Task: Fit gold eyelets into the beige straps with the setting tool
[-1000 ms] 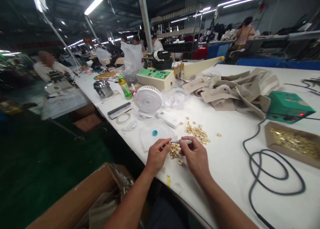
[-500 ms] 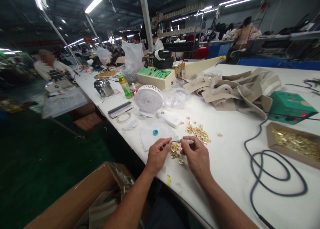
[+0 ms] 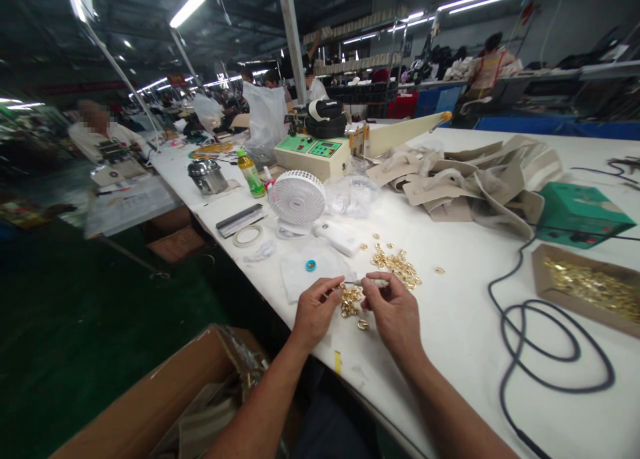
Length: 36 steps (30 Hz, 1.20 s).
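My left hand (image 3: 315, 309) is pinched closed above the table edge, with a small gold metal fitting (image 3: 343, 285) at its fingertips. My right hand (image 3: 394, 311), also closed, grips a slim tool (image 3: 351, 283) whose thin dark shaft points left toward that fitting. Most of the tool's handle is hidden by my fingers. Between and below the hands lies a small pile of gold fittings (image 3: 351, 305), with a loose gold ring (image 3: 363, 325) nearer to me. Beyond my right hand, more gold fittings (image 3: 400, 267) are scattered. A small blue cap (image 3: 311, 265) rests on a white sheet.
A white fan (image 3: 297, 202) stands ahead, near a tape roll (image 3: 247, 235) and a green-topped machine (image 3: 313, 153). On the right are a green box (image 3: 583, 212), a coiled black cable (image 3: 525, 305) and a carton tray (image 3: 543, 272) of gold pieces. An open cardboard box (image 3: 150, 395) sits lower left.
My hands hold nearly the same position, with the tool still against or close to the fitting. The red light on the green box was lit and now looks dark.
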Each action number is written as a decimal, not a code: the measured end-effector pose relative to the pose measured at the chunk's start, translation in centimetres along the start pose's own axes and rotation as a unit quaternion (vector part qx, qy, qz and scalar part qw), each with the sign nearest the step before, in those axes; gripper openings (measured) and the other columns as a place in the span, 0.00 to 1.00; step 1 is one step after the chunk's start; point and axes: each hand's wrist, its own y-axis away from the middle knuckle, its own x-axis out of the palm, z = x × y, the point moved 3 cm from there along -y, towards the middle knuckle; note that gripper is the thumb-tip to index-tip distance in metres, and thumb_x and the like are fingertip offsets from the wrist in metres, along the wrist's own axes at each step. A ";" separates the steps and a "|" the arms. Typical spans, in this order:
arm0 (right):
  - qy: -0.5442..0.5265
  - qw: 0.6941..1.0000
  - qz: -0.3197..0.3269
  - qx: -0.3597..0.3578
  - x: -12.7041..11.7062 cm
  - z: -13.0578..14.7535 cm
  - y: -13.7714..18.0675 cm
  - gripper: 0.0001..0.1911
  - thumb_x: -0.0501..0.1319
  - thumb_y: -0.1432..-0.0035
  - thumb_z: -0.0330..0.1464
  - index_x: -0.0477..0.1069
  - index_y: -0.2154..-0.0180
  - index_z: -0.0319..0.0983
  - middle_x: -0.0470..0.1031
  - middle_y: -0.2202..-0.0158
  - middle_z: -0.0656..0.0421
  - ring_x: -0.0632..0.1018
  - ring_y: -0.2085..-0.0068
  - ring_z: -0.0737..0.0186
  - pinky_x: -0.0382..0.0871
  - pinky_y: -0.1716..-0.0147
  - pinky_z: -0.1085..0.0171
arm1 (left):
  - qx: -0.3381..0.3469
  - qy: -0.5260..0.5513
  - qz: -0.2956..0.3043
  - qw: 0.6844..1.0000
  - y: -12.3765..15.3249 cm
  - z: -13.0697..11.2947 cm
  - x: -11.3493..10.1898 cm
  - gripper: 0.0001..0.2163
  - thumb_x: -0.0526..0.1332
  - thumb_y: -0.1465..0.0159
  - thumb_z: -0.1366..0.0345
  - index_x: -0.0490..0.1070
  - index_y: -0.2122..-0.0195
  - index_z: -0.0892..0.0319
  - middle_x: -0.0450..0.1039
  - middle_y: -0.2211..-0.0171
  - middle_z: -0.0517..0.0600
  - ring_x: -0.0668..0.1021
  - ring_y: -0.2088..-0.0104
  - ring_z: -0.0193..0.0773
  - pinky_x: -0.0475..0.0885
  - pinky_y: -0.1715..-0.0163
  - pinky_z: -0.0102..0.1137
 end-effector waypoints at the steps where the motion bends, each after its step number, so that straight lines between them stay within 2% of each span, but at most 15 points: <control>1: 0.000 1.000 0.002 0.000 0.0 0.0 0.0 0.23 0.67 0.43 0.51 0.78 0.58 0.39 0.79 0.78 0.60 0.79 0.75 0.58 0.73 0.72 0.62 | 0.000 -0.002 0.000 1.000 0.0 0.0 0.0 0.13 0.66 0.34 0.61 0.84 0.51 0.54 0.82 0.56 0.51 0.81 0.58 0.40 0.75 0.58 0.31; 8: 0.000 1.000 0.009 -0.003 0.0 -0.1 0.2 0.22 0.67 0.42 0.50 0.78 0.58 0.39 0.78 0.77 0.60 0.79 0.75 0.58 0.72 0.72 0.63 | 0.010 -0.024 -0.004 1.000 0.0 -0.2 0.0 0.13 0.65 0.34 0.61 0.83 0.50 0.55 0.82 0.57 0.51 0.81 0.58 0.40 0.76 0.59 0.31; 13: -0.024 0.999 -0.042 -0.011 -1.3 0.3 -0.5 0.21 0.68 0.41 0.49 0.79 0.57 0.39 0.79 0.76 0.61 0.79 0.74 0.59 0.74 0.69 0.62 | 0.033 -0.072 -0.003 0.997 0.1 -0.8 0.4 0.12 0.65 0.34 0.62 0.84 0.51 0.54 0.82 0.56 0.52 0.81 0.62 0.38 0.74 0.66 0.29; 17: -0.076 0.991 -0.107 -0.011 -3.5 0.2 -1.9 0.19 0.70 0.41 0.47 0.79 0.58 0.39 0.78 0.75 0.61 0.77 0.74 0.62 0.72 0.70 0.64 | 0.069 -0.130 0.014 0.989 0.7 -1.6 0.9 0.12 0.65 0.36 0.65 0.84 0.53 0.53 0.80 0.49 0.52 0.78 0.69 0.33 0.71 0.73 0.28; 19: -0.119 0.983 -0.138 -0.014 -4.7 0.0 -2.7 0.18 0.70 0.42 0.46 0.79 0.58 0.39 0.76 0.75 0.62 0.76 0.74 0.64 0.71 0.71 0.64 | 0.087 -0.163 0.023 0.983 0.8 -2.1 1.2 0.12 0.65 0.35 0.65 0.84 0.52 0.52 0.79 0.48 0.53 0.79 0.66 0.35 0.74 0.69 0.30; 22: -0.194 0.966 -0.170 -0.012 -6.1 -0.4 -3.8 0.19 0.72 0.44 0.46 0.79 0.58 0.38 0.75 0.75 0.63 0.74 0.75 0.65 0.70 0.72 0.65 | 0.113 -0.215 0.030 0.970 0.4 -3.0 1.9 0.09 0.64 0.33 0.63 0.84 0.55 0.53 0.80 0.51 0.54 0.81 0.59 0.41 0.77 0.58 0.35; 25: -0.252 0.949 -0.191 -0.002 -7.1 -0.4 -4.6 0.20 0.73 0.47 0.45 0.79 0.59 0.37 0.75 0.75 0.63 0.73 0.75 0.66 0.69 0.73 0.65 | 0.136 -0.270 0.058 0.951 -1.0 -4.4 3.5 0.08 0.64 0.31 0.63 0.83 0.58 0.54 0.81 0.56 0.53 0.81 0.54 0.43 0.75 0.50 0.37; 27: -0.278 0.938 -0.205 0.004 -7.7 -0.2 -4.9 0.20 0.74 0.49 0.44 0.78 0.60 0.37 0.75 0.74 0.63 0.72 0.75 0.67 0.69 0.74 0.66 | 0.148 -0.311 0.093 0.934 -2.4 -5.2 5.3 0.08 0.64 0.32 0.62 0.83 0.56 0.54 0.81 0.56 0.52 0.81 0.53 0.44 0.74 0.48 0.37; 30: -0.310 0.926 -0.214 0.008 -8.4 0.0 -5.2 0.19 0.74 0.49 0.43 0.78 0.60 0.37 0.74 0.74 0.64 0.71 0.76 0.69 0.67 0.74 0.67 | 0.154 -0.373 0.151 0.903 -4.7 -5.8 8.6 0.09 0.65 0.32 0.61 0.81 0.53 0.53 0.81 0.55 0.52 0.81 0.52 0.45 0.74 0.51 0.37; 32: -0.325 0.922 -0.209 0.013 -8.6 0.0 -5.4 0.19 0.74 0.49 0.42 0.78 0.61 0.37 0.74 0.75 0.64 0.71 0.76 0.69 0.66 0.74 0.67 | 0.153 -0.409 0.186 0.880 -6.0 -5.7 10.5 0.08 0.64 0.32 0.62 0.81 0.55 0.52 0.80 0.55 0.52 0.80 0.53 0.46 0.74 0.55 0.36; 36: -0.337 0.920 -0.197 0.030 -8.6 -0.2 -5.6 0.19 0.73 0.49 0.43 0.77 0.60 0.38 0.74 0.76 0.65 0.71 0.77 0.69 0.66 0.75 0.67 | 0.151 -0.455 0.232 0.846 -7.9 -5.1 12.9 0.06 0.61 0.31 0.65 0.79 0.59 0.53 0.78 0.58 0.51 0.80 0.57 0.45 0.73 0.59 0.34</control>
